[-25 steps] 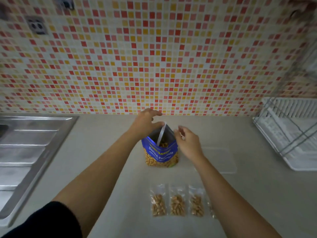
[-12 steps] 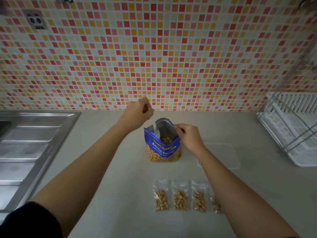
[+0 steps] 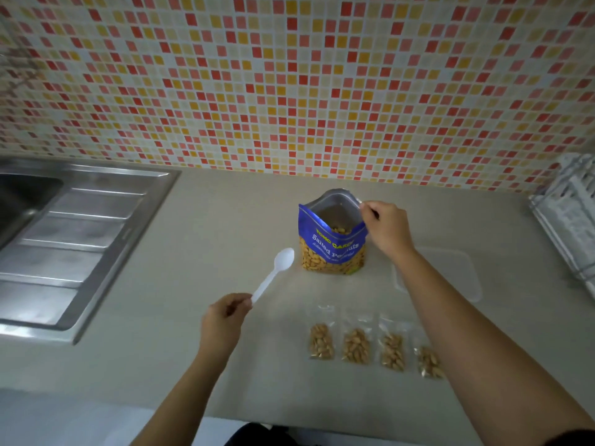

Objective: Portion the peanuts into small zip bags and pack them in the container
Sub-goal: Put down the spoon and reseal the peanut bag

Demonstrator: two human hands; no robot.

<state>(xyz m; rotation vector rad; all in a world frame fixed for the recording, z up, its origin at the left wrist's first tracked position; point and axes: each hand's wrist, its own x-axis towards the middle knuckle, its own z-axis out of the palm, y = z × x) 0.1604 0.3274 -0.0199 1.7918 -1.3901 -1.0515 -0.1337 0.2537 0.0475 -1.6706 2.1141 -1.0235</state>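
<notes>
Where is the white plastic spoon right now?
In the head view, the white plastic spoon is just left of the blue salted-peanut bag, its handle pinched by the left hand.

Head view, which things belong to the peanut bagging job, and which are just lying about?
Job: peanut bag, pinched by right hand; white spoon, held by left hand; four filled zip bags; clear container.
Lying about: sink; dish rack.

A wall (image 3: 289, 91) of small red, orange, yellow and white mosaic tiles rises behind a pale beige desk (image 3: 180, 365). A steel sink (image 3: 64, 252) with a ribbed drainboard sits at the left, and a white dish rack (image 3: 573, 226) at the right.
</notes>
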